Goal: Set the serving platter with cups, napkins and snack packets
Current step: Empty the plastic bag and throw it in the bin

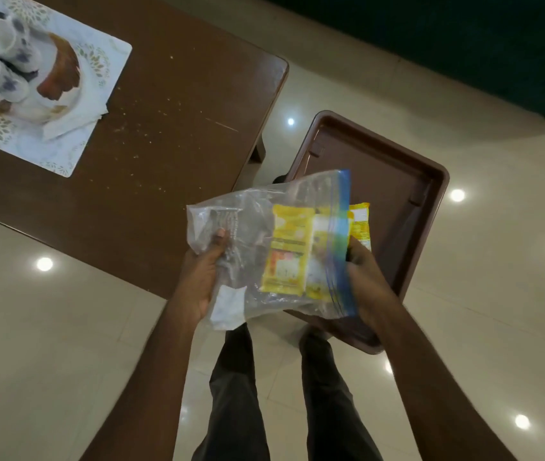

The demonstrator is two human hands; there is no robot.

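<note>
A clear zip bag (251, 227) with a blue seal strip is held in front of me over the floor. My left hand (202, 271) grips its closed bottom end. Inside lies a yellow snack packet (289, 251). My right hand (364, 277) is at the bag's mouth, closed on a second yellow packet (359, 224) that sticks out past the seal. On the brown table, at the far left, the white patterned serving platter (98, 94) carries three white cups (1, 38), a plate with a brown-edged piece, and folded white napkins (74, 118).
A brown plastic stool (397, 181) stands just behind the bag, to the right of the table corner. Crumbs dot the tabletop (171, 104). My legs stand on glossy beige tiles below. A dark green sofa (464, 34) fills the top right.
</note>
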